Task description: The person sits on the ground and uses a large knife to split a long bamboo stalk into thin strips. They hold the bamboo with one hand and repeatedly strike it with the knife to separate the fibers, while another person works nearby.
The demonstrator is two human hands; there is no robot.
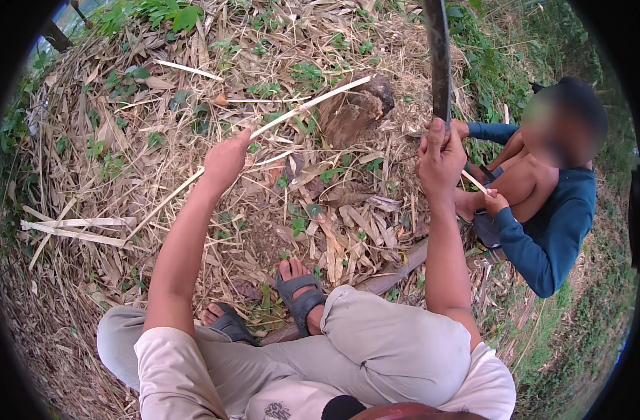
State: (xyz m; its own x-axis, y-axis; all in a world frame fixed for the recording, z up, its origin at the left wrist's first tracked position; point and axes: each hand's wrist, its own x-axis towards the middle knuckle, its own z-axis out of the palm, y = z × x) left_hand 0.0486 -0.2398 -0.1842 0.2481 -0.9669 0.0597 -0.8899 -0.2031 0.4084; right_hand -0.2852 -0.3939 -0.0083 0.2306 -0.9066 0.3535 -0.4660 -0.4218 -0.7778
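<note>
My left hand (226, 159) is closed round a long, thin, pale strip that looks like split bamboo (306, 106). One end of the strip reaches the top of a wooden stump (355, 115); the other runs back past my forearm to the lower left. My right hand (440, 159) grips a machete, its thumb up along the handle. The dark blade (437, 59) points upward and away from me, to the right of the stump. The machete's handle is mostly hidden in my fist.
To the right squats a person in a dark teal top (558, 224), holding a thin pale strip (476, 182) close to my right hand. Several cut strips (82, 234) lie at the left on dry leaf litter. A log (400, 269) lies beyond my sandalled feet (302, 297).
</note>
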